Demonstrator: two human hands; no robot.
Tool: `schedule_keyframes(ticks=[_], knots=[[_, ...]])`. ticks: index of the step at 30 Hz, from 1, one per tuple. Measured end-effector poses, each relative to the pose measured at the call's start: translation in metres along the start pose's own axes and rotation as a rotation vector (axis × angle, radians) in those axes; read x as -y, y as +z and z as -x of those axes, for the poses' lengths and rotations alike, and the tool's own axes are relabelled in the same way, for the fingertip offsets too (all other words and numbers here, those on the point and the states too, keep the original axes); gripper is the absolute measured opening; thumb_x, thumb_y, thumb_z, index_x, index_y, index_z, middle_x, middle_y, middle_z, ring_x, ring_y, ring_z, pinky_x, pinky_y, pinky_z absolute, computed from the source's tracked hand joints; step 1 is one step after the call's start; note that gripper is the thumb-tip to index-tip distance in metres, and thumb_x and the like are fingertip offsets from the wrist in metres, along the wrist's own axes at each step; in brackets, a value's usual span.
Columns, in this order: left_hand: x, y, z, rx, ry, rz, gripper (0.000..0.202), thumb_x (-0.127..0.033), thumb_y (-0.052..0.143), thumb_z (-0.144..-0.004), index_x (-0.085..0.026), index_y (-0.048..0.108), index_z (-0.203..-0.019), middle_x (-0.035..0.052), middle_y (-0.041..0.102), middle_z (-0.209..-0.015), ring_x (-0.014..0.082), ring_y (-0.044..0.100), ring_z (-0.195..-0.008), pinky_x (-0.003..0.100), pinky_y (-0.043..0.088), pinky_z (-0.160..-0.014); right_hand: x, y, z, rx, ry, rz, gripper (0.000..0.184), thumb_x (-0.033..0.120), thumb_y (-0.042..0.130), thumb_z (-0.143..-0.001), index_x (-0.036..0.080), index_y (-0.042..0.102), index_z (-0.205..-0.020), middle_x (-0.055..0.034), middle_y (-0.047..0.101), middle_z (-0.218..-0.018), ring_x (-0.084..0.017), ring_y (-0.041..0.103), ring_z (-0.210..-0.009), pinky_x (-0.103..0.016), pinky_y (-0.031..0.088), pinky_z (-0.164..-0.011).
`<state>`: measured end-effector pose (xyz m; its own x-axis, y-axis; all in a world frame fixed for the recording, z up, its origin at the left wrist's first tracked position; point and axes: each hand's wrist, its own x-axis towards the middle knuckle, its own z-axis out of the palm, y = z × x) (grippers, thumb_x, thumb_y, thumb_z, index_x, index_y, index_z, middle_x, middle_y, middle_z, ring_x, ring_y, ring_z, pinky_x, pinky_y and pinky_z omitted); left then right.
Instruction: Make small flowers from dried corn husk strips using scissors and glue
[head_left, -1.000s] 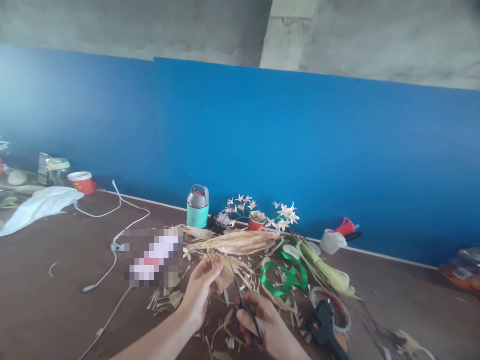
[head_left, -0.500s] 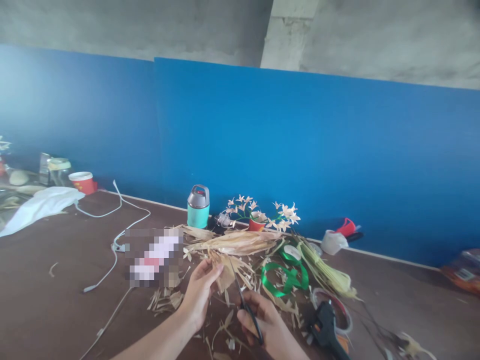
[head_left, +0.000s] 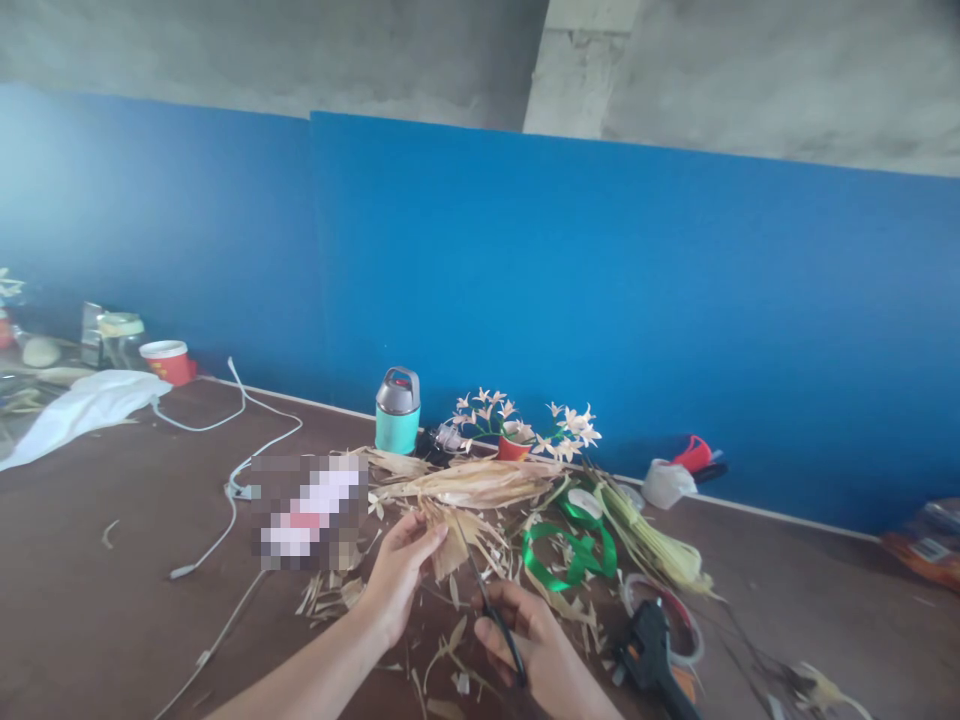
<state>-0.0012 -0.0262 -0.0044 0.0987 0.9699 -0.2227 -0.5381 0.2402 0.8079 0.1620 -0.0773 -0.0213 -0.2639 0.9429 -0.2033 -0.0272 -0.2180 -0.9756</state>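
Observation:
A piece of dried corn husk (head_left: 452, 552) is pinched between the thumb and fingers of my left hand (head_left: 401, 570). My right hand (head_left: 525, 640) is wrapped round the handles of black scissors (head_left: 501, 622). Their blades point up and to the left, against the right side of the husk piece; whether they are parted I cannot tell. Husk scraps (head_left: 330, 597) lie scattered on the brown table around both hands. Beyond them is a bundle of dried husks (head_left: 480, 484).
Green ribbon (head_left: 551, 560), a pale green stalk bundle (head_left: 652, 540) and a black glue gun (head_left: 651, 645) lie to the right. Husk flowers (head_left: 574, 430) in a red cup (head_left: 514, 446) and a turquoise flask (head_left: 397, 415) stand by the blue partition. A white cable (head_left: 232, 510) runs at left.
Almost nothing differs. The view has shifted very slightly, and both hands keep their hold on the husk piece and the scissors.

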Motion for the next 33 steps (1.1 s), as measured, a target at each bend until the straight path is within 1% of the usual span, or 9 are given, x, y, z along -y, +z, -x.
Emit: schedule_keyframes(ticks=[3, 8, 11, 14, 20, 26, 29, 33], knots=[[-0.001, -0.001, 0.0, -0.002, 0.012, -0.021, 0.03, -0.029, 0.077, -0.058, -0.016, 0.064, -0.082, 0.0047, 0.071, -0.078, 0.0194, 0.066, -0.072, 0.027, 0.048, -0.064, 0.001, 0.0, 0.0, 0.004, 0.022, -0.013, 0.047, 0.053, 0.07, -0.06, 0.016, 0.052, -0.081, 0.008, 0.044, -0.053, -0.003, 0.033, -0.041, -0.016, 0.025, -0.036], [-0.002, -0.003, -0.001, 0.053, 0.02, -0.045, 0.03, -0.033, 0.074, -0.062, -0.016, 0.066, -0.085, 0.0059, 0.072, -0.082, 0.0204, 0.066, -0.074, 0.027, 0.048, -0.066, 0.007, 0.002, 0.001, -0.018, 0.046, 0.004, 0.049, 0.056, 0.071, -0.055, 0.016, 0.054, -0.079, 0.0082, 0.044, -0.052, -0.002, 0.032, -0.039, -0.016, 0.025, -0.035], [0.0, -0.006, -0.003, 0.071, 0.019, -0.049, 0.029, -0.035, 0.073, -0.063, -0.016, 0.067, -0.085, 0.006, 0.072, -0.082, 0.0198, 0.066, -0.072, 0.026, 0.048, -0.065, 0.01, 0.002, 0.001, -0.025, 0.063, 0.015, 0.05, 0.055, 0.072, -0.054, 0.016, 0.054, -0.078, 0.0085, 0.043, -0.051, -0.003, 0.034, -0.039, -0.015, 0.025, -0.035], [0.002, -0.008, -0.007, 0.063, 0.014, -0.051, 0.028, -0.034, 0.074, -0.062, -0.016, 0.067, -0.083, 0.0056, 0.072, -0.079, 0.0189, 0.066, -0.07, 0.025, 0.048, -0.063, 0.01, 0.001, 0.002, -0.037, 0.077, 0.012, 0.051, 0.055, 0.072, -0.053, 0.016, 0.055, -0.079, 0.0081, 0.044, -0.052, -0.003, 0.034, -0.04, -0.015, 0.026, -0.035], [0.003, -0.011, -0.011, 0.075, 0.015, -0.071, 0.027, -0.032, 0.074, -0.063, -0.015, 0.068, -0.082, 0.0062, 0.072, -0.077, 0.0184, 0.066, -0.068, 0.026, 0.048, -0.064, 0.009, 0.001, 0.004, -0.041, 0.084, 0.023, 0.047, 0.053, 0.072, -0.056, 0.016, 0.056, -0.08, 0.0075, 0.046, -0.054, -0.003, 0.035, -0.041, -0.015, 0.028, -0.037], [-0.006, -0.008, -0.007, 0.101, 0.009, -0.115, 0.022, -0.03, 0.074, -0.064, -0.015, 0.068, -0.078, 0.0055, 0.071, -0.073, 0.0172, 0.065, -0.066, 0.025, 0.048, -0.063, 0.006, -0.003, 0.003, 0.02, 0.054, 0.021, 0.044, 0.05, 0.072, -0.059, 0.015, 0.055, -0.078, 0.0087, 0.043, -0.049, -0.002, 0.033, -0.037, -0.016, 0.025, -0.035], [-0.01, -0.005, -0.005, 0.103, 0.011, -0.129, 0.019, -0.029, 0.073, -0.064, -0.015, 0.069, -0.076, 0.0048, 0.07, -0.069, 0.016, 0.064, -0.062, 0.024, 0.047, -0.061, 0.005, -0.005, 0.002, 0.024, 0.064, 0.014, 0.043, 0.049, 0.072, -0.06, 0.015, 0.055, -0.079, 0.0085, 0.044, -0.051, -0.003, 0.033, -0.039, -0.015, 0.027, -0.036], [-0.012, -0.005, -0.005, 0.107, -0.002, -0.145, 0.019, -0.029, 0.074, -0.063, -0.014, 0.069, -0.074, 0.0042, 0.07, -0.067, 0.0161, 0.064, -0.063, 0.024, 0.047, -0.062, 0.007, -0.004, 0.003, 0.023, 0.077, 0.041, 0.044, 0.051, 0.071, -0.06, 0.014, 0.056, -0.079, 0.008, 0.044, -0.052, -0.002, 0.033, -0.039, -0.015, 0.027, -0.035]])
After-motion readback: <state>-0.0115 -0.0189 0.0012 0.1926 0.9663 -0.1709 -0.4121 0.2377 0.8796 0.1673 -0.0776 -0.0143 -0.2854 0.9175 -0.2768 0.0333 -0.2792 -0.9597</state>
